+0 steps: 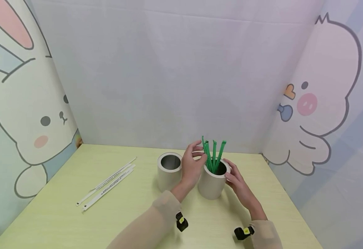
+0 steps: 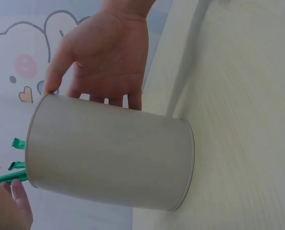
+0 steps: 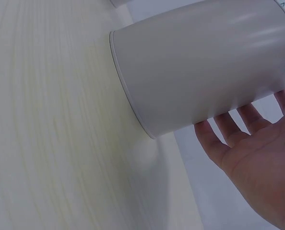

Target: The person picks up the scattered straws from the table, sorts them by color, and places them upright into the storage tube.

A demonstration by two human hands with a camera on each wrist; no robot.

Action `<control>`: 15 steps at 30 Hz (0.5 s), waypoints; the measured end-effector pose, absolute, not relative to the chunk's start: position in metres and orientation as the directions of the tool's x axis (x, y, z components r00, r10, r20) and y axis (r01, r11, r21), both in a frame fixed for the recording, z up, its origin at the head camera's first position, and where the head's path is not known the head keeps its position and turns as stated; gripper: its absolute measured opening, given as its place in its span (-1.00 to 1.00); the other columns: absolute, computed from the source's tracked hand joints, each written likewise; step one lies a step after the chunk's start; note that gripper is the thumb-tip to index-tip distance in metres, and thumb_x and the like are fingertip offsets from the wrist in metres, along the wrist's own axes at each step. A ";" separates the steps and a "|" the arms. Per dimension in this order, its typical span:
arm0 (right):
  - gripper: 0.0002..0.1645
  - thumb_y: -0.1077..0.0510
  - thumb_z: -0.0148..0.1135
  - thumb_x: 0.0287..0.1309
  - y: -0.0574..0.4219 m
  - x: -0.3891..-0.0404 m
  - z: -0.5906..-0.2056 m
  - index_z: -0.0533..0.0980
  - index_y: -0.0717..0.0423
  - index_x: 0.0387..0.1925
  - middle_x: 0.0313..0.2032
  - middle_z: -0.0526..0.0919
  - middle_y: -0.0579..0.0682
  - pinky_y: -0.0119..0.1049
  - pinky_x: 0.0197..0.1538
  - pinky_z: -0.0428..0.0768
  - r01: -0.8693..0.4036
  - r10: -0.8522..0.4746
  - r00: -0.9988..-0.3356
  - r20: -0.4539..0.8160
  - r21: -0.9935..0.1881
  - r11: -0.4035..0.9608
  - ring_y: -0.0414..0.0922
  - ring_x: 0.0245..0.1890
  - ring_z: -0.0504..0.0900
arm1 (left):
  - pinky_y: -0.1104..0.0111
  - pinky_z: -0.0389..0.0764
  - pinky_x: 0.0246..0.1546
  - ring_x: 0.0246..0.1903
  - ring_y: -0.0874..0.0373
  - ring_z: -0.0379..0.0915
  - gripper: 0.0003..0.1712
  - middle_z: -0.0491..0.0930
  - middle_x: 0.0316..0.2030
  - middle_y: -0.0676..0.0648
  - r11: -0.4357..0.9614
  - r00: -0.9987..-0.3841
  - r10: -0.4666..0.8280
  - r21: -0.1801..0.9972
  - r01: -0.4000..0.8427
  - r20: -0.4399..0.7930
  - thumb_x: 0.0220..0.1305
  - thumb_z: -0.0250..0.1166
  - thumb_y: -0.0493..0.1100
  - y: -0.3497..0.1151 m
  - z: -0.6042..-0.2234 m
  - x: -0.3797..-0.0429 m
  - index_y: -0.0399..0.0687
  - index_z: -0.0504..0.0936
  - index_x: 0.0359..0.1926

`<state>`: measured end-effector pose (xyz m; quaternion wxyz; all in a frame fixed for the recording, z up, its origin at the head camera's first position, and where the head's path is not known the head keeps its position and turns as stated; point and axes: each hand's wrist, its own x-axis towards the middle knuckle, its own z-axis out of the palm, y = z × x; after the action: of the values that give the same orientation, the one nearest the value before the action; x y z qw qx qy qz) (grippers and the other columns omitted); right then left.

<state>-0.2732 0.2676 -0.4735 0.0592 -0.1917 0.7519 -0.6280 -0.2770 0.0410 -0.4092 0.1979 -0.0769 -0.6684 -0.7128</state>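
Several slim green wrapped straws (image 1: 214, 152) stand in the right-hand beige cylindrical holder (image 1: 211, 188), their flat ends above its rim. My left hand (image 1: 193, 164) is at the holder's left rim, with thumb and fingers about the leftmost green straw; the exact contact is partly hidden. In the left wrist view a green straw (image 2: 10, 177) passes between the fingers of that left hand (image 2: 8, 208). My right hand (image 1: 240, 185) holds the holder's right side, thumb near the rim. The right wrist view shows that hand's fingertips (image 3: 250, 115) against the holder's wall (image 3: 205, 62).
A second beige holder (image 1: 170, 176) stands just left of my left hand, its dark inside showing. Several long white wrapped straws (image 1: 109, 185) lie on the left of the pale yellow table (image 1: 131, 224). Printed curtains (image 1: 169, 86) enclose the table's back and sides.
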 end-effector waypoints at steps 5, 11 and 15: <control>-0.30 -0.04 -0.19 0.71 0.267 -0.273 -0.474 -0.06 -0.16 0.70 0.62 0.07 0.19 -0.51 0.30 0.42 -0.211 -0.356 -0.922 0.150 -0.967 0.140 -0.36 0.41 0.32 | 0.23 0.74 0.08 0.01 0.06 0.66 -0.39 0.66 0.10 -0.12 0.005 -0.911 -0.148 0.921 0.389 0.385 0.31 0.35 -0.32 0.028 -0.403 -0.277 0.05 0.58 0.38; -0.30 -0.04 -0.18 0.71 0.267 -0.273 -0.473 -0.06 -0.16 0.70 0.62 0.08 0.19 -0.53 0.29 0.42 -0.211 -0.355 -0.923 0.148 -0.966 0.148 -0.38 0.39 0.33 | 0.25 0.74 0.09 0.05 0.09 0.65 -0.41 0.65 0.14 -0.10 0.079 -0.904 -0.081 0.907 0.413 0.419 0.39 0.34 -0.28 -0.003 -0.388 -0.277 0.06 0.54 0.41; -0.30 -0.04 -0.16 0.71 0.268 -0.273 -0.470 -0.05 -0.16 0.70 0.62 0.10 0.18 -0.46 0.33 0.42 -0.214 -0.349 -0.926 0.142 -0.961 0.174 -0.25 0.46 0.32 | 0.25 0.75 0.07 0.04 0.10 0.66 -0.42 0.65 0.14 -0.08 0.128 -0.891 -0.049 0.887 0.443 0.452 0.40 0.34 -0.29 -0.025 -0.376 -0.276 0.07 0.54 0.40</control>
<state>-0.2735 0.2684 -0.4704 0.0551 -0.1841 0.7642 -0.6156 -0.2756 -0.0250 -0.3758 0.1906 -0.1356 -0.7264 -0.6462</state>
